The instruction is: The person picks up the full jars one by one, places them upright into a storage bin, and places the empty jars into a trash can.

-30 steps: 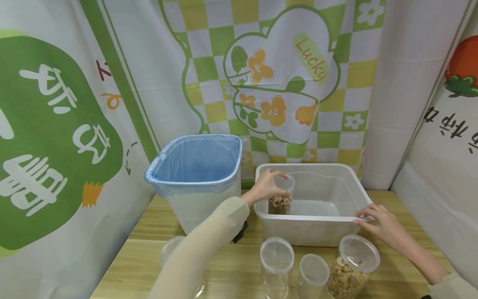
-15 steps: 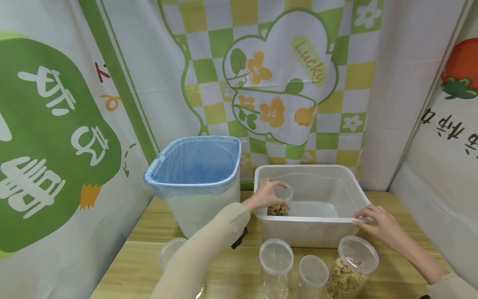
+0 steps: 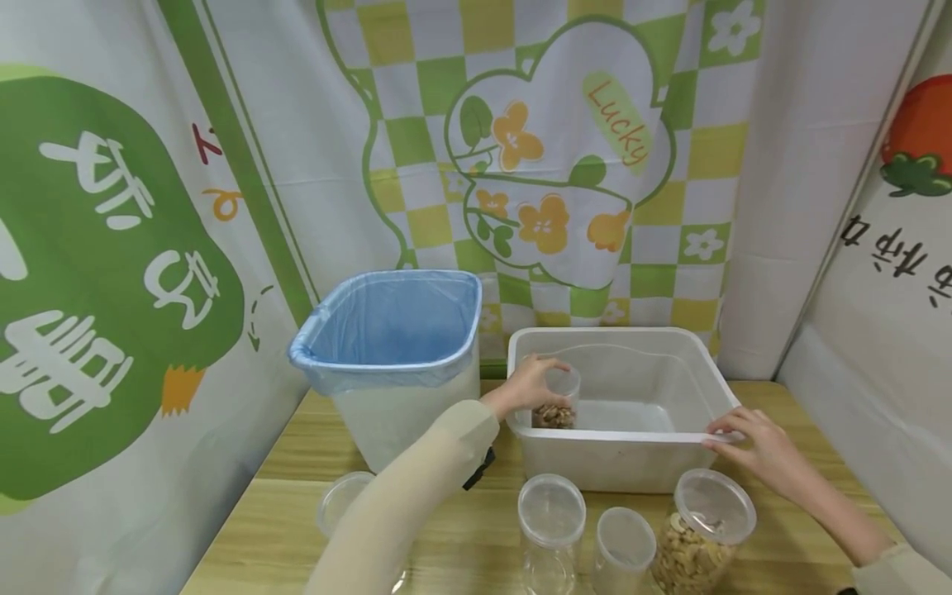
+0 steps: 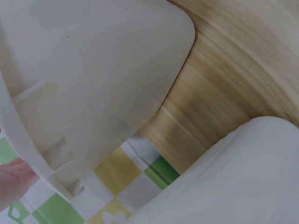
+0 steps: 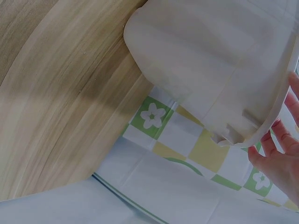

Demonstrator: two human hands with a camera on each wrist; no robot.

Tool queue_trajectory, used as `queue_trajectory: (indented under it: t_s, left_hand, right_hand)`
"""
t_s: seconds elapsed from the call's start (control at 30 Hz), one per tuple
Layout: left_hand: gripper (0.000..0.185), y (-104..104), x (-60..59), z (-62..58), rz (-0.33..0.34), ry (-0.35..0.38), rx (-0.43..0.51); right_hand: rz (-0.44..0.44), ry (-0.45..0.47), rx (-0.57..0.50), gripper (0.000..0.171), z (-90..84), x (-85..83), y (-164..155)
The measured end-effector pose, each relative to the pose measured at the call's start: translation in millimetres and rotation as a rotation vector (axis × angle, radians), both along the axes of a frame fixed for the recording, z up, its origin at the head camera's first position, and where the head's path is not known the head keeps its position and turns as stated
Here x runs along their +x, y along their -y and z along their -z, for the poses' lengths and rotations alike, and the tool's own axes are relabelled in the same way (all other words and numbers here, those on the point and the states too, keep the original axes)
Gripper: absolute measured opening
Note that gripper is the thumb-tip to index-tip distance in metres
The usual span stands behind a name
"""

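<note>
In the head view my left hand (image 3: pixel 541 382) grips a small clear jar (image 3: pixel 559 403), part filled with pale nuts, from its left side. The jar stands low inside the white plastic tub (image 3: pixel 617 435), by its left wall. My right hand (image 3: pixel 732 436) rests with straight fingers on the tub's front right rim. The left wrist view shows the tub's outer wall (image 4: pixel 93 88) and a sliver of my left hand (image 4: pixel 11 179). The right wrist view shows the tub's corner (image 5: pixel 219 60) with my right fingers (image 5: pixel 280 158) at the rim.
A bin with a blue liner (image 3: pixel 394 330) stands left of the tub on the wooden table (image 3: pixel 283 463). In front stand an empty lidded jar (image 3: pixel 551 516), a smaller jar (image 3: pixel 625 541), a jar of nuts (image 3: pixel 702 533) and another clear jar (image 3: pixel 340 500). Printed cloth walls close in.
My left hand has lowered the small jar of nuts deeper into the tub. The right hand has stayed on the rim.
</note>
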State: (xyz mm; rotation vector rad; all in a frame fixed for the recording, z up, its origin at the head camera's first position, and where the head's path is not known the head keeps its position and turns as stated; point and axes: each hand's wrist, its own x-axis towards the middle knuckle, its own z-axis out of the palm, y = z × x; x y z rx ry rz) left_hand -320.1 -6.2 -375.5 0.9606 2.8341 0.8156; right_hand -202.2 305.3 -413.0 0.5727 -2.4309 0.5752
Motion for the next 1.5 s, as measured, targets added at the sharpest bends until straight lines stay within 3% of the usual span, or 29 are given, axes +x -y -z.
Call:
queue_trajectory:
  t_s: [0.23, 0.4, 0.67, 0.83, 1.1, 1.5]
  left_hand:
    - [0.047, 0, 7.7, -14.4, 0.004, -0.001, -0.023]
    - [0.040, -2, 17.5, -30.8, 0.050, -0.016, -0.017]
    - [0.042, -11, 50.3, -67.2, 0.080, 0.026, -0.088]
    - [0.042, -15, 71.1, -79.9, 0.106, 0.016, -0.094]
    - [0.040, -21, 96.8, -82.7, 0.157, -0.012, -0.085]
    - [0.042, -36, 126.8, -70.7, 0.218, -0.056, -0.094]
  right_hand:
    - [0.001, 0.015, -0.002, 0.018, -0.9, 0.2, 0]
    - [0.010, 0.032, -0.002, 0.016, -0.8, 0.9, -1]
    - [0.012, 0.050, 0.000, 0.014, -0.6, 0.9, -1]
    - [0.006, 0.053, -0.003, 0.014, -1.0, 1.1, 0]
    - [0.007, 0.061, -0.005, 0.013, -1.1, 1.0, 0]
    - [0.003, 0.034, 0.000, 0.014, -0.6, -1.1, -1]
